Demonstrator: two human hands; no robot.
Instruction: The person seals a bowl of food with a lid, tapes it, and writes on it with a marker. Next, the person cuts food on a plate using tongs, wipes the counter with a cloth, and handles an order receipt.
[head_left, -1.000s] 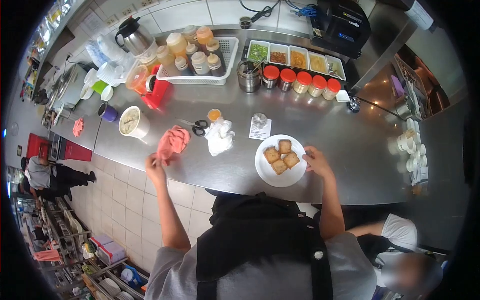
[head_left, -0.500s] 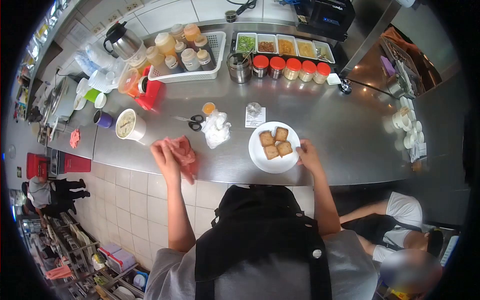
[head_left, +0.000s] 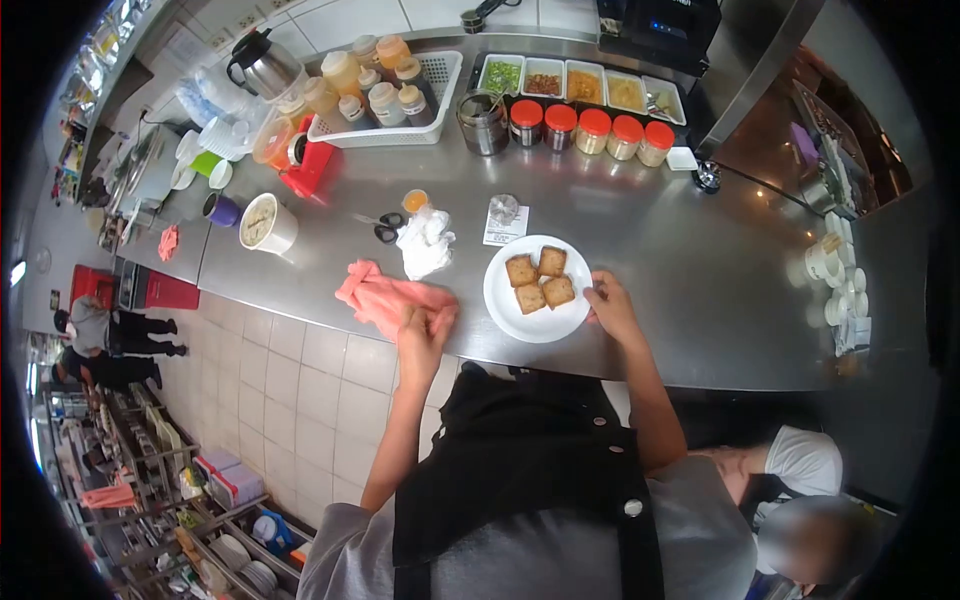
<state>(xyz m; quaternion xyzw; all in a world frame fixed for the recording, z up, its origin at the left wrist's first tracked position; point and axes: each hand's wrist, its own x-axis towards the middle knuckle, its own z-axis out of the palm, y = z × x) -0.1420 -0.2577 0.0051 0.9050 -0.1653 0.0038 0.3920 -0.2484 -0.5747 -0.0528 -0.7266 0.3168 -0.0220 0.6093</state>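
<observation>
Both hands (head_left: 613,305) forward, fingers curled

Black machine (head_left: 658,34), apparently cropped above.

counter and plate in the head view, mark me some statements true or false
The left hand has hold of the pink cloth. True.
Six pieces of toast are on the plate. False: there are four.
The right hand is at the plate's rim. True.
The scissors lie on the plate. False: they lie on the counter, by the white bundle.
The row of five jars has red lids. True.
</observation>
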